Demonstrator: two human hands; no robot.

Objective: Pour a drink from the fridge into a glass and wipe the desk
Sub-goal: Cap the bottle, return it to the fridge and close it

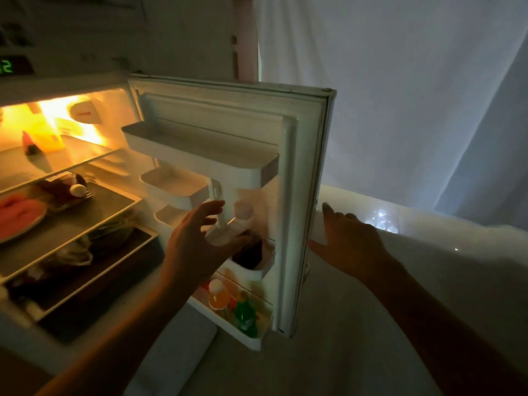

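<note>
The fridge door [303, 172] stands open with its inner racks facing me. In a middle door rack a dark cola bottle [248, 247] with a pale cap stands upright. My left hand [197, 241] is spread open right in front of it, fingers apart, nothing in it. In the bottom door rack stand an orange bottle [218, 297] and a green bottle [245, 317]. My right hand [348, 241] rests against the outer edge of the door, fingers spread along it.
Lit fridge shelves at the left carry a plate of watermelon [20, 215], a dark dish [65, 192] and bagged food [85, 247]. White cloth covers the wall and a surface at the right, where something glassy glints [383, 220].
</note>
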